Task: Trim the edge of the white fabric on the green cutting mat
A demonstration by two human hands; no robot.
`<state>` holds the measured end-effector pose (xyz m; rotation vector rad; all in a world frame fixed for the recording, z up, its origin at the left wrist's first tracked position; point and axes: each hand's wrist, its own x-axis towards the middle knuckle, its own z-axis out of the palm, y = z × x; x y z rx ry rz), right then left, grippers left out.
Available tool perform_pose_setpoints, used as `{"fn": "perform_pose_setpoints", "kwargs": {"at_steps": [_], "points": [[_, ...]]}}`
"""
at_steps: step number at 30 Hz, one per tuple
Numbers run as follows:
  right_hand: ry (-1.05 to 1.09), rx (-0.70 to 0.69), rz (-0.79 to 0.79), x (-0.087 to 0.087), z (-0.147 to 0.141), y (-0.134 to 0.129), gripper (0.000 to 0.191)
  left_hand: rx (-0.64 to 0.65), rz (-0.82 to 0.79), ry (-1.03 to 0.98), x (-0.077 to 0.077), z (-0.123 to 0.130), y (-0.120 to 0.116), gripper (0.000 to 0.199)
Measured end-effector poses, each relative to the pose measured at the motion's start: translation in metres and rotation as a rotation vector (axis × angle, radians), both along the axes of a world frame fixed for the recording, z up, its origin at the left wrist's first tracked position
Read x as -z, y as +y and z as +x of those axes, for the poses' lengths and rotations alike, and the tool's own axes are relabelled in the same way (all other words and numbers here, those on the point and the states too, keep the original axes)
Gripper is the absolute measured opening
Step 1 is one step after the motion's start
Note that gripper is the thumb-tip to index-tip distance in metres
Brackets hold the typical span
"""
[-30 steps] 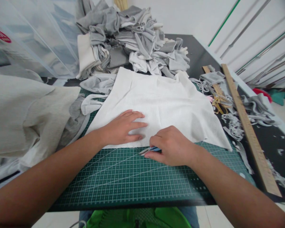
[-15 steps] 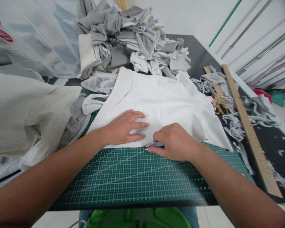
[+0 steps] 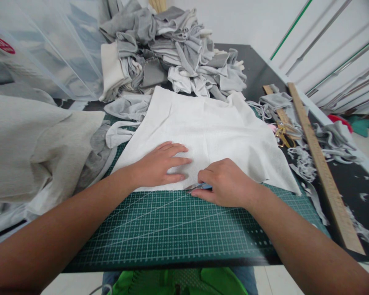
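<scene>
A white piece of fabric [image 3: 199, 127] lies spread over the green cutting mat [image 3: 172, 229]. On the fabric, near its front edge, my left hand [image 3: 162, 166] rests flat with the fingers spread. My right hand [image 3: 227, 184] is closed around small blue thread snips [image 3: 199, 187], palm down, just right of the left fingertips. The metal tips of the snips point left and touch the fabric's front edge. Most of the snips' handle is hidden inside my fist, and I cannot tell how far apart the blades are.
Behind the fabric rises a heap of grey and white cloth [image 3: 172, 49]. Beige cloth [image 3: 49, 147] lies at left, before a clear plastic bin [image 3: 49, 45]. On the right are a wooden ruler [image 3: 324, 168], gold-handled scissors [image 3: 283, 137] and fabric scraps [image 3: 306, 164].
</scene>
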<state>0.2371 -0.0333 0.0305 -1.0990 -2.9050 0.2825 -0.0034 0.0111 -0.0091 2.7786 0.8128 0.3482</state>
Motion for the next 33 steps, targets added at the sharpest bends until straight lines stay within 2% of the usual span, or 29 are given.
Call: {"fn": "perform_pose_setpoints", "kwargs": {"at_steps": [33], "points": [[-0.011,-0.054,0.064,-0.0007,-0.0017,-0.0036,0.033,0.002,0.015,-0.006,0.0006,0.0004,0.0004,0.047]]}}
